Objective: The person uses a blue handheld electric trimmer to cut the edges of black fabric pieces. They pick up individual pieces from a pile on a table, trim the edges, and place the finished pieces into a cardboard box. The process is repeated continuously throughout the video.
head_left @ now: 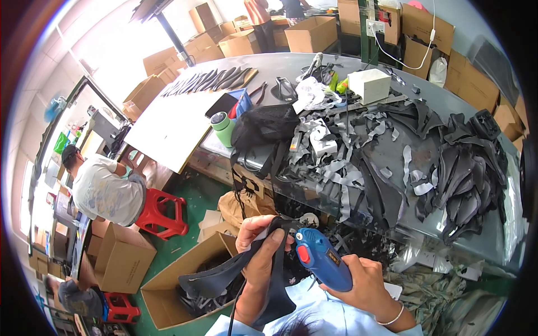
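Note:
My left hand (262, 259) is closed around a dark grey fabric piece (216, 277), with its fingers and thumb pinching the upper end. Long flaps of the piece hang to the left and down over my light blue clothing. In my right hand (364, 284) is a blue handheld power tool (326, 260) with a red button and a small dark panel. The tool's front end is close to the fabric beside my left fingertips; its working tip is hidden, so I cannot tell whether it touches. Below on the left, an open cardboard box (162, 297) holds dark pieces.
The grey table (386, 154) ahead bears grey fabric strips (342, 173), a pile of dark pieces (468, 173), a black bag (266, 127), a green bottle (223, 131) and a white box (370, 85). A co-worker (109, 185) sits at left by a red stool (167, 213).

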Motion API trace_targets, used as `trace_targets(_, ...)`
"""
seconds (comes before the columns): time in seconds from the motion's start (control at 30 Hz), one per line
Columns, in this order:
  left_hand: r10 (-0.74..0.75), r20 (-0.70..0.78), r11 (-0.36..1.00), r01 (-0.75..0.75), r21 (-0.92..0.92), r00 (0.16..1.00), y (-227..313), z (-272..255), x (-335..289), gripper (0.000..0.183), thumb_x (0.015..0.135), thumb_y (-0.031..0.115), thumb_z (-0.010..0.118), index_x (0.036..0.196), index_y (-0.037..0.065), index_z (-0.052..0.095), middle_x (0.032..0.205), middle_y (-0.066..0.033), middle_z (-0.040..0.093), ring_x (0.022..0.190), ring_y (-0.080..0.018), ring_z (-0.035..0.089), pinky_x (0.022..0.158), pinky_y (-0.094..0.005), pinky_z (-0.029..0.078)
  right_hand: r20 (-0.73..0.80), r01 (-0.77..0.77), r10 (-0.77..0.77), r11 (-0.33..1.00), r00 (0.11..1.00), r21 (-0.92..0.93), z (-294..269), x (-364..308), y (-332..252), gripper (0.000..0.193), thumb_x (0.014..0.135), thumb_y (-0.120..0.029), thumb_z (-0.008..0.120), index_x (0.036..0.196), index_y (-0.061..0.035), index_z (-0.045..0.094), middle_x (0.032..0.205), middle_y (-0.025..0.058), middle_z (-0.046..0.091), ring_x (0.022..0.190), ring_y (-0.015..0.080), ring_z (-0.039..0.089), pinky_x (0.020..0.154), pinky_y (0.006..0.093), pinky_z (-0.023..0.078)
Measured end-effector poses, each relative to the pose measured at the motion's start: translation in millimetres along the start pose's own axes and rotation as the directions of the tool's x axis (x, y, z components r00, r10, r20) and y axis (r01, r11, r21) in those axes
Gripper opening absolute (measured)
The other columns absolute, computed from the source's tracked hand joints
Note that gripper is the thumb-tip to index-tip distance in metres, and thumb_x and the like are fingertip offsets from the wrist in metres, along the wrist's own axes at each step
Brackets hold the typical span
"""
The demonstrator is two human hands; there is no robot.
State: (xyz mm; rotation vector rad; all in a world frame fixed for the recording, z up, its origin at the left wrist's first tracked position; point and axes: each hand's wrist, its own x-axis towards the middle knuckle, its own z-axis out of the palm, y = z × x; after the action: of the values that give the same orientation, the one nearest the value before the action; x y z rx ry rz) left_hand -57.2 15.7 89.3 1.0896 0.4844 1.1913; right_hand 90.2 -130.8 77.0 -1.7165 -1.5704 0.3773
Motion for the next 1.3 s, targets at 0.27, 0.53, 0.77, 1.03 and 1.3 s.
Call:
trace_targets(0.27,-0.043,0.103,0.992,0.031,0.12,0.994,7,0,2,0.024,0.08,-0.008,0.062,0.102,0.001,0.056,0.091,-0.0103,0.062,0.073,-0.0142,0.063,0.061,-0.0241,0.051,-0.002,0.018,-0.018,1.0,1.0,0.014,-5,3,-2,0.053,0.061,-0.035,0.083,0.09,-0.0023,0.052,0.068,0.011,0.062,0.057,0.0259,0.063,0.056,0.0328,0.05)
trace_targets(0.53,-0.535,0.114,0.823,0.486,0.294,0.837,30,-6,20,0.023,0.079,0.001,0.062,0.103,-0.001,0.061,0.086,-0.0033,0.062,0.069,-0.0076,0.057,0.058,-0.0184,0.044,-0.039,0.045,-0.05,0.992,0.998,-0.119,-10,-6,24,0.046,0.063,-0.028,0.081,0.088,-0.0027,0.052,0.063,0.0083,0.06,0.053,0.0241,0.061,0.053,0.0325,0.048)
trace_targets(0.77,-0.656,0.16,0.702,0.519,0.488,0.737,38,-8,26,0.027,0.08,0.006,0.064,0.105,-0.003,0.062,0.083,-0.0027,0.062,0.072,-0.0064,0.055,0.064,-0.0189,0.043,-0.002,0.145,-0.148,0.974,0.989,-0.171,-10,-10,32,0.037,0.063,-0.017,0.077,0.085,-0.0029,0.051,0.057,0.0054,0.056,0.048,0.0228,0.057,0.05,0.0312,0.042)
trace_targets(1.03,-0.71,0.292,0.576,0.289,0.765,0.641,35,-12,41,0.031,0.078,0.003,0.063,0.109,-0.002,0.061,0.093,-0.0085,0.065,0.082,-0.012,0.06,0.071,-0.0231,0.047,0.03,0.178,-0.175,0.967,0.984,-0.182,-9,-10,29,0.039,0.061,-0.018,0.078,0.084,-0.0035,0.05,0.054,0.0055,0.053,0.046,0.0224,0.054,0.05,0.0314,0.041)
trace_targets(1.3,-0.469,0.628,0.785,-0.033,0.619,0.62,8,-23,42,0.039,0.074,-0.004,0.061,0.113,0.001,0.059,0.105,-0.0149,0.064,0.094,-0.0221,0.062,0.08,-0.0309,0.049,0.052,0.201,-0.197,0.973,0.979,-0.111,-8,-10,25,0.04,0.061,-0.019,0.077,0.087,-0.0034,0.051,0.055,0.0054,0.054,0.046,0.0223,0.056,0.051,0.0306,0.042)
